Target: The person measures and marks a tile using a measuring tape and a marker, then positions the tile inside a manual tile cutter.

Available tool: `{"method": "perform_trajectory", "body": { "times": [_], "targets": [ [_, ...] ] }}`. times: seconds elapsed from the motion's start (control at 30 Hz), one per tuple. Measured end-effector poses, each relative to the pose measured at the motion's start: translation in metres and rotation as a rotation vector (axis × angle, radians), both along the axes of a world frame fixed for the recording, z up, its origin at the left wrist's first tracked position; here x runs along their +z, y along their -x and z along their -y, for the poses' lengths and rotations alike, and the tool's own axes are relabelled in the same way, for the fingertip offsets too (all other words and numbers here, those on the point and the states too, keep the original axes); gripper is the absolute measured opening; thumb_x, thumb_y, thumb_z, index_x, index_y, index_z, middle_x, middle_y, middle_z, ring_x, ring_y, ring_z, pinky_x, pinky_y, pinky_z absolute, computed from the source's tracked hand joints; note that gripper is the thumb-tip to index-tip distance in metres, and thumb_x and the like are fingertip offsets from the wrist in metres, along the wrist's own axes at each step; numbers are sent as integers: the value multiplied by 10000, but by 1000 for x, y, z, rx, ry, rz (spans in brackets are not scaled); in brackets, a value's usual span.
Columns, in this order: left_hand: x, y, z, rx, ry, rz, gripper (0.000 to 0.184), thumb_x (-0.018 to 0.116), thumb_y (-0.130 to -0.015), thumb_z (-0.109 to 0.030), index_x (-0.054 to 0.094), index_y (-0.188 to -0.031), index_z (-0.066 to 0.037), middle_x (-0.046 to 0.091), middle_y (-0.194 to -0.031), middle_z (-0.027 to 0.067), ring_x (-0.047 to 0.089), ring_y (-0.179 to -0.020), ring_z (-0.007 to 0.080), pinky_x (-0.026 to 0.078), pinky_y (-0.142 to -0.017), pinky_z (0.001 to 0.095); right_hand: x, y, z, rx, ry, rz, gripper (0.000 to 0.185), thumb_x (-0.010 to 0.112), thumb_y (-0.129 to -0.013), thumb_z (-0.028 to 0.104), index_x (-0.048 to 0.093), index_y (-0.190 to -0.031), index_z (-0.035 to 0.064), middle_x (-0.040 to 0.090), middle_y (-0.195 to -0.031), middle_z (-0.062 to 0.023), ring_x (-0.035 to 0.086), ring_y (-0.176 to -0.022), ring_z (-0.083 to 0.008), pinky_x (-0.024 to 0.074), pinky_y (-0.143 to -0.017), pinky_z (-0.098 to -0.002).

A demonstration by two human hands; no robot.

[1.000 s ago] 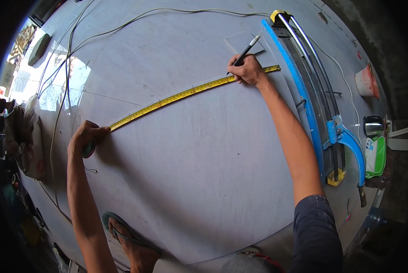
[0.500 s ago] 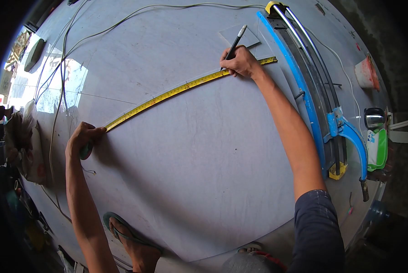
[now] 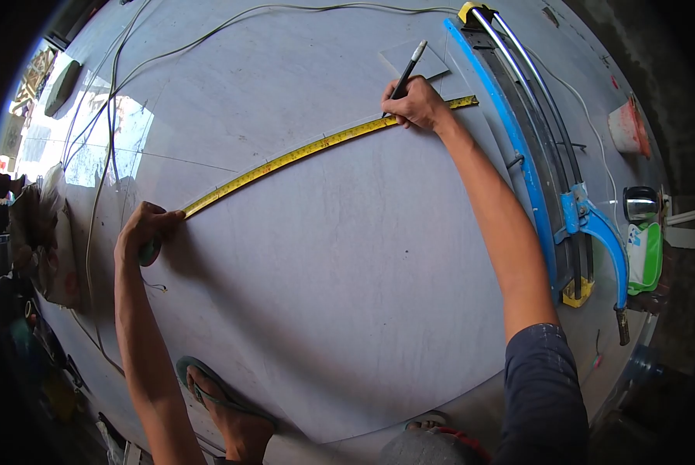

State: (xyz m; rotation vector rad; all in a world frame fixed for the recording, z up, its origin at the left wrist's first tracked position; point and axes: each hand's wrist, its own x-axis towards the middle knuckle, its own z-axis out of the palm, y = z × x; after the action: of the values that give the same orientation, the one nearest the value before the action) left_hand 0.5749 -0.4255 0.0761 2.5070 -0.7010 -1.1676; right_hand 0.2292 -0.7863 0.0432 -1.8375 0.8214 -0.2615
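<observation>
A yellow tape measure (image 3: 285,160) lies stretched across a large grey tile (image 3: 324,287), close to its far edge. At the left end of the blade my left hand (image 3: 151,227) is closed on the tape measure, whose case shows partly beneath the palm. My right hand (image 3: 417,105) grips a black pencil with a pale end (image 3: 411,66), its point down at the tape's upper edge. The lower fingers of that hand rest on or just over the blade. The tape's free end extends past my right wrist, near the tile's right side.
A blue tile cutter (image 3: 510,132) with two metal rails stands along the right. A small tile piece (image 3: 398,58) lies beyond my right hand. Cables (image 3: 208,35) cross the floor at the back and left. An orange-and-white bucket (image 3: 628,128) and a green-white container (image 3: 646,260) are far right.
The view has shifted slightly. Both hands keep their holds, and the pencil point stays at the tape's edge with hardly any movement.
</observation>
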Motion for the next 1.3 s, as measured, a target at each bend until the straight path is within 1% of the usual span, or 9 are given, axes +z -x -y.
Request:
{"method": "perform_trajectory", "body": {
  "times": [0.37, 0.43, 0.63, 0.97, 1.07, 1.17, 1.23, 1.27, 1.3],
  "targets": [
    [-14, -19, -7, -57, 14, -10, 400, 719, -819, -321, 595, -645, 16, 493, -540, 2, 410, -415, 72, 307, -381, 300, -1, -1, 0, -15, 11, 8, 139, 661, -749, 148, 623, -736, 15, 577, -569, -27, 554, -470, -91, 466, -432, -240],
    [-17, -24, -7, -94, -69, 9, 473, 746, -777, -448, 694, -722, 19, 650, -633, 96, 592, -537, 159, 481, -554, 319, -3, -1, 3, 13, 1, -3, 144, 662, -754, 149, 619, -737, 13, 577, -569, -27, 550, -468, -89, 467, -438, -238],
    [-17, -20, -7, -93, -56, 58, 479, 740, -779, -458, 700, -732, 16, 655, -642, 96, 603, -559, 160, 485, -564, 320, -4, -1, -1, -55, 9, 60, 145, 657, -756, 154, 616, -732, 17, 578, -573, -23, 547, -472, -90, 460, -439, -234],
    [-15, -22, -5, -115, -89, 36, 485, 748, -768, -467, 708, -753, 16, 661, -651, 95, 609, -569, 158, 493, -587, 315, -6, -2, 3, -22, 7, 30, 150, 666, -768, 164, 622, -748, 22, 578, -577, -21, 556, -488, -89, 456, -452, -233],
    [-19, -26, -7, -118, -81, 35, 491, 748, -766, -472, 708, -752, 17, 658, -644, 96, 607, -565, 158, 490, -578, 318, -9, -1, 4, -44, 25, 51, 116, 662, -808, 124, 621, -767, 24, 557, -586, -5, 525, -474, -66, 438, -413, -217],
    [-21, -26, -8, -98, -78, 32, 485, 757, -762, -462, 708, -746, 20, 655, -637, 96, 603, -558, 155, 485, -568, 319, -7, 0, 4, -20, 3, 40, 150, 667, -776, 162, 625, -760, 19, 582, -586, -21, 560, -495, -86, 465, -462, -232],
    [-20, -22, -8, -110, -24, 50, 415, 695, -828, -347, 627, -666, 30, 545, -564, 27, 482, -488, 100, 377, -460, 295, -5, -1, 4, 2, 9, 26, 161, 674, -778, 169, 624, -763, 16, 587, -592, -27, 560, -492, -89, 475, -469, -236],
    [-21, -23, -8, -114, -24, 48, 415, 695, -828, -347, 627, -666, 30, 545, -564, 27, 482, -488, 100, 377, -460, 295, -5, -1, 3, -2, 9, 24, 161, 674, -778, 169, 624, -763, 16, 587, -592, -27, 560, -492, -89, 475, -469, -236],
    [-23, -27, -10, -107, -26, 18, 439, 732, -788, -396, 666, -702, 29, 597, -596, 59, 537, -516, 126, 424, -503, 304, -6, -1, 3, -33, -7, 52, 161, 676, -782, 170, 626, -765, 18, 585, -592, -26, 559, -491, -91, 479, -471, -238]
  ]
}}
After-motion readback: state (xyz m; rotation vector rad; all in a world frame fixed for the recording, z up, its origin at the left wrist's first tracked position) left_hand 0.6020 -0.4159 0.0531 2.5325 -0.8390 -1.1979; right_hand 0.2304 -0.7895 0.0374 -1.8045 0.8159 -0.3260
